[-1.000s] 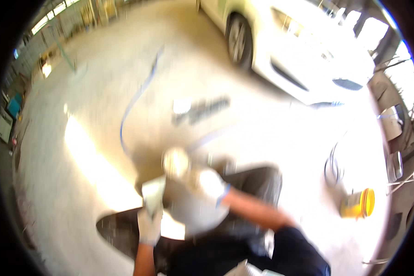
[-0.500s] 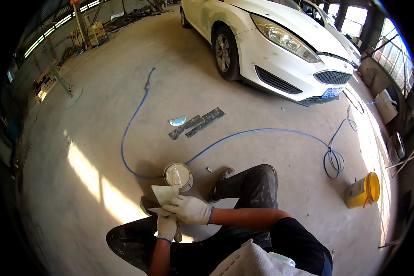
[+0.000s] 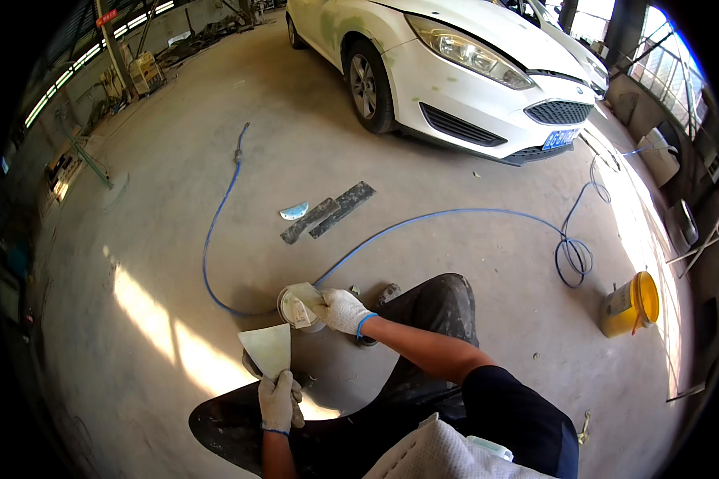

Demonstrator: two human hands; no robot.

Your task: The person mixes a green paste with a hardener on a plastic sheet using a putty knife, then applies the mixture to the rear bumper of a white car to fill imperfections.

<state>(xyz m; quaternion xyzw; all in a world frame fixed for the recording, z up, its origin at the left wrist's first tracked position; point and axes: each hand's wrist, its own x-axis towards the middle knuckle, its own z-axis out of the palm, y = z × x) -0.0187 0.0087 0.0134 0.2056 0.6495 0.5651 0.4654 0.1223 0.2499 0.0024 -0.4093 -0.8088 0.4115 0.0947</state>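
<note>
Gloved left hand point(image 3: 279, 401) grips a flat pale plastic spreader point(image 3: 268, 349) upright above its fingers. Gloved right hand point(image 3: 342, 310) clasps a putty-smeared scraper point(image 3: 299, 307) over a round white tin point(image 3: 289, 306).

The head view looks down on a person crouched on a concrete workshop floor point(image 3: 160, 184). The gloved left hand point(image 3: 280, 401) grips a pale, flat spreader point(image 3: 267, 348) by its lower end, blade pointing up. The gloved right hand point(image 3: 342, 310) reaches forward and rests on a small round tin point(image 3: 297, 306), holding a light scraper blade across its open top. A blue hose point(image 3: 216, 231) curves over the floor from just beside the tin, another run ending in a coil point(image 3: 574, 257) to the right. Two dark flat strips point(image 3: 327, 211) and a small pale curved piece point(image 3: 294, 211) lie further out. A yellow bucket point(image 3: 633, 303) stands at right, well apart. A white car point(image 3: 455, 72) is parked at the top.
</note>
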